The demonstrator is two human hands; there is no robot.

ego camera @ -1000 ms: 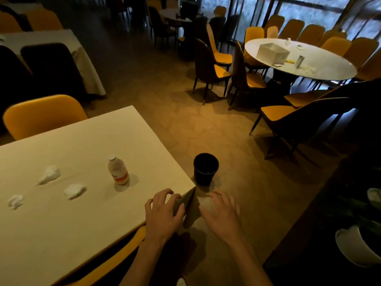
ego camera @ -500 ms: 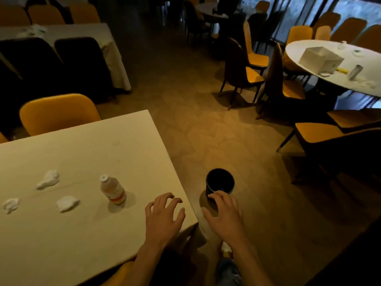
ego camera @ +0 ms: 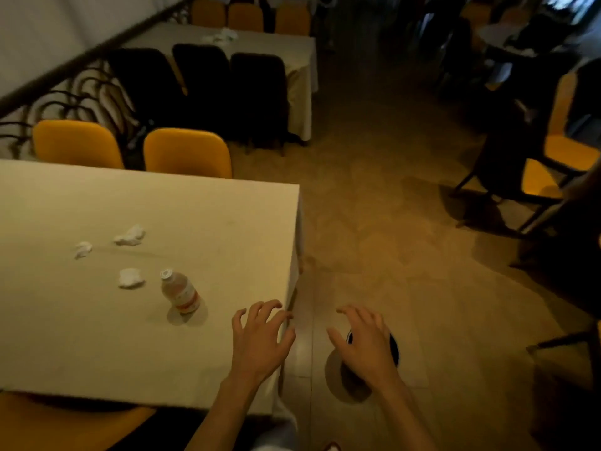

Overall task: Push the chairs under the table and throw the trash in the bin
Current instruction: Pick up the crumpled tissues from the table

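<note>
A white-clothed table (ego camera: 97,346) fills the left of the view. On it stand a small plastic bottle (ego camera: 180,292) and three crumpled tissues (ego camera: 130,278), (ego camera: 130,236), (ego camera: 83,249). My left hand (ego camera: 260,343) hovers over the table's near right corner, fingers spread, holding nothing. My right hand (ego camera: 364,346) is spread above the black bin (ego camera: 392,348) on the floor and hides most of it. A yellow chair (ego camera: 65,421) sits tucked at the near edge, two more (ego camera: 188,151), (ego camera: 76,143) at the far edge.
Another clothed table (ego camera: 253,43) with dark chairs (ego camera: 257,92) stands behind. Dark and yellow chairs (ego camera: 536,167) crowd the right side. An open aisle of patterned floor (ego camera: 374,206) runs between. A wrought-iron railing (ego camera: 65,102) lines the left wall.
The view has swung left and the bin now lies under my right hand. Both hands stay spread and hold nothing; the trash on the table has not moved.
</note>
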